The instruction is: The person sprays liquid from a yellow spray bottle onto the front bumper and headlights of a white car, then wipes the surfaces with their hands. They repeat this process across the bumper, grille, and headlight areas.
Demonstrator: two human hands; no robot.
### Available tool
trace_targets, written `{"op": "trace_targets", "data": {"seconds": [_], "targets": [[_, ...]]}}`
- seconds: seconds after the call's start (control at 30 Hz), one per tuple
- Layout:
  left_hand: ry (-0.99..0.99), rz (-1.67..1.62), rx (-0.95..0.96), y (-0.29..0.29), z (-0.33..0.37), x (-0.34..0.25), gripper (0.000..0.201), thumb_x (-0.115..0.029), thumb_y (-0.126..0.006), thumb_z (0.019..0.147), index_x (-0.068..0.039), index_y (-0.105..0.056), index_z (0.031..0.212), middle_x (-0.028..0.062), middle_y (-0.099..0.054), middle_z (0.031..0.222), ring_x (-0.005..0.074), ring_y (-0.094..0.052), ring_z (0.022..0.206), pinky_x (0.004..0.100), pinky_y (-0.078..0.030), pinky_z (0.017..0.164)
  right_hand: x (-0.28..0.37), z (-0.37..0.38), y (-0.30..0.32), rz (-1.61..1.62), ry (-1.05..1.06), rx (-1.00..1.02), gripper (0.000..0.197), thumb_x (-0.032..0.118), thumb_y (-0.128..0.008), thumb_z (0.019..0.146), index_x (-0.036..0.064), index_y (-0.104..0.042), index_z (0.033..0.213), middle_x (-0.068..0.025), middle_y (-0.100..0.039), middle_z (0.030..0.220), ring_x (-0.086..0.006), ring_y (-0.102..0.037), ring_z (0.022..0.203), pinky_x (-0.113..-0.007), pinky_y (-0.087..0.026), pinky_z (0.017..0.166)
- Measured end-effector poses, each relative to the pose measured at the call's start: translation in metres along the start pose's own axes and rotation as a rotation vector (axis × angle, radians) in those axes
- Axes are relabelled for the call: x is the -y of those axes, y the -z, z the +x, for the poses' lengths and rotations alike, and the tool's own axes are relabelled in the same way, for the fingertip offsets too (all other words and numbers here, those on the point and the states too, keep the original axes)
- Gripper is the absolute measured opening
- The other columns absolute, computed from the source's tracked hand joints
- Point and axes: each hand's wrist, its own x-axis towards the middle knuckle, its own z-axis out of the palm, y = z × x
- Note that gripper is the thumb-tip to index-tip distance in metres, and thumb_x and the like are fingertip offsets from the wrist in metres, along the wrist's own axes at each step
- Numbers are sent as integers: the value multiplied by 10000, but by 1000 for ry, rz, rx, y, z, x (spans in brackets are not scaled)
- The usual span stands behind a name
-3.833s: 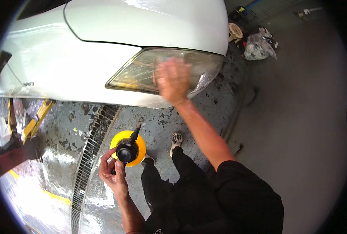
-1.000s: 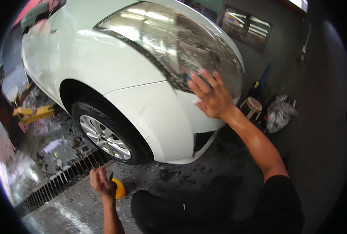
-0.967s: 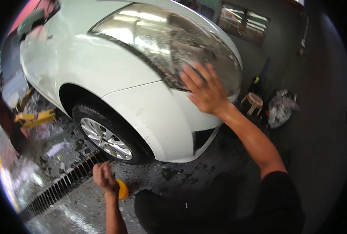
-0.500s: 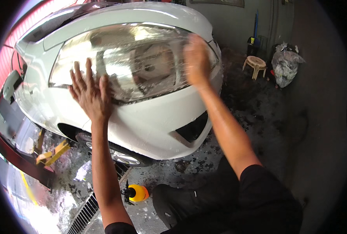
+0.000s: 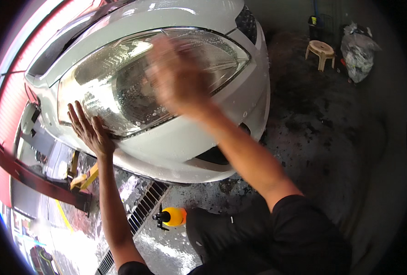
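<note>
A white car (image 5: 162, 153) stands before me, its large headlight (image 5: 141, 98) wet with droplets and streaks. On the headlight's lower left corner and the body beside it rests my left hand (image 5: 91, 133), fingers stretched out and holding nothing. Over the middle of the lens is my right hand (image 5: 180, 80), smeared by motion. Its fingers are too blurred to read, and whether it holds anything does not show. The hand and forearm hide part of the lens.
Below the car, near my leg, a yellow pump sprayer (image 5: 173, 216) stands beside a floor drain grate (image 5: 148, 201). A yellow lift arm (image 5: 84, 178) is at left. A stool (image 5: 321, 49) and a filled plastic bag (image 5: 359, 52) stand at far right on the wet floor.
My right hand has swept left from the headlight's right end to its middle. My left hand sits lower and further left, on the lens corner. The view has shifted somewhat.
</note>
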Motion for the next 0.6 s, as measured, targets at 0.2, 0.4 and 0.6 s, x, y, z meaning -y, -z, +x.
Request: {"op": "trace_targets", "data": {"seconds": [0.2, 0.4, 0.6], "targets": [[-17, 32, 0, 16, 7, 4, 672, -517, -321, 1058, -86, -363, 1572, 175, -265, 1653, 371, -194, 1536, 514, -122, 1228, -71, -9, 19, -133, 110, -19, 510, 289, -523, 1023, 9, -476, 1446, -235, -488, 1472, -404, -495, 1341, -523, -356, 1163], [4, 5, -22, 6, 5, -1, 657, -517, -340, 1055, -109, -384, 1567, 179, -279, 1646, 372, -212, 1531, 512, -129, 1226, -36, -47, 20, -234, -166, -46, 599, 325, -477, 1053, 9, -350, 1546, -237, -313, 1602, -384, -309, 1488, -482, -272, 1220], [20, 9, -14, 9, 4, 1, 655, -509, -355, 1049, -113, -384, 1569, 173, -284, 1646, 361, -218, 1532, 508, -131, 1228, 3, -65, 17, -186, 64, 168, 688, 376, -524, 1021, 12, -313, 1565, -212, -229, 1647, -399, -227, 1523, -542, -206, 1237]]}}
